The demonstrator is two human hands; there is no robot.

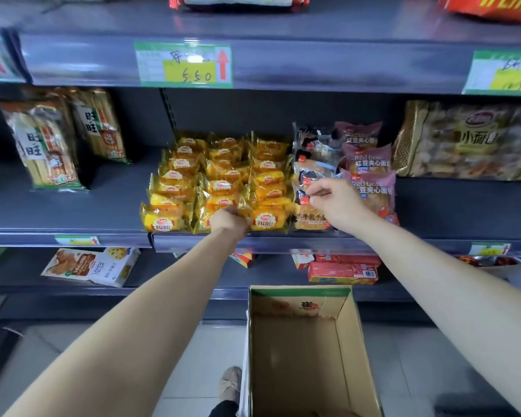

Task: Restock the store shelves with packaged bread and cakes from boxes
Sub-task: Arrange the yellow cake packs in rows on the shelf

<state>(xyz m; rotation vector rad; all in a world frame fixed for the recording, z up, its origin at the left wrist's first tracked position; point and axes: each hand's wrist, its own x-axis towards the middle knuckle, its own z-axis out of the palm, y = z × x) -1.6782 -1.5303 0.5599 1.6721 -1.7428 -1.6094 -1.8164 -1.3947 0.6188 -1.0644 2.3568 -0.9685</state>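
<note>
The left hand (229,219) clenched a yellow bread pack (220,206) at the shelf (73,212) front, seemingly squaring its row. Just right of it, the right hand (336,203) pinched a clear cake pack (309,188), apparently aligning it.

Price tag (183,65) on upper shelf edge: handwritten "5.50", red arrow pointing up.
Rice cracker bags (47,147), left: "旺旺".
Yellow bread packets (164,219), front row: "软面包".
Pink packets (369,162): "Red bean", "红豆夹心面包".
Clear packet (312,219) at shelf front: "水牛乳千层".
Large gold bag (469,141), right: "小面包".
Other tags and the cardboard box print: unreadable.
</note>
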